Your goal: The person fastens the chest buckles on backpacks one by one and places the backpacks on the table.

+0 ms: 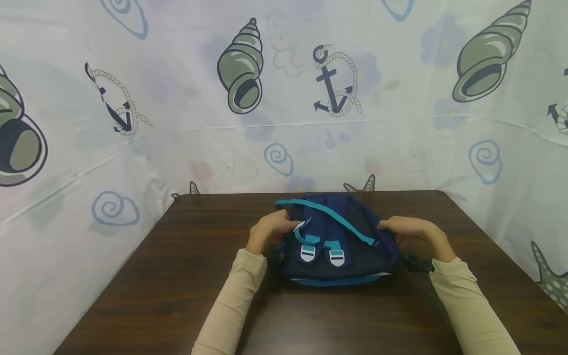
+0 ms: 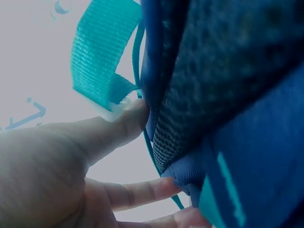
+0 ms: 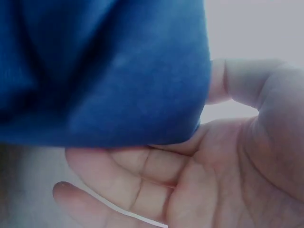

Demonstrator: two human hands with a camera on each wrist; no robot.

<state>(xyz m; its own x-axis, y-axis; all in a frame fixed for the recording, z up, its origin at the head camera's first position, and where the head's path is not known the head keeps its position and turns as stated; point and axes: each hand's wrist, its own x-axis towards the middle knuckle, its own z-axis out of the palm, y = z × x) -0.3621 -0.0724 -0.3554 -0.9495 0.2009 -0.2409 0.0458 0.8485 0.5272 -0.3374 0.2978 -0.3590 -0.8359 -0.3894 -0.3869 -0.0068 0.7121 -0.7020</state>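
A small navy backpack (image 1: pixel 377 246) lies on the table with its strap side up. Teal webbing (image 1: pixel 330 212) crosses it, and two white buckles (image 1: pixel 336 258) sit near its lower edge. My left hand (image 1: pixel 268 229) grips the bag's left side. In the left wrist view, the thumb lies against the edge beside a loose teal strap end (image 2: pixel 102 52), with fingers on the other face. My right hand (image 1: pixel 414 231) holds the opposite side. Its thumb and fingers take the blue fabric (image 3: pixel 137 80) between them in the right wrist view; the thumb tip is hidden behind the cloth.
The dark brown wooden table (image 1: pixel 177 276) extends to both sides of the bag and in front of it. A white curtain (image 1: pixel 293 88) printed with shells and anchors hangs behind the table and along its sides.
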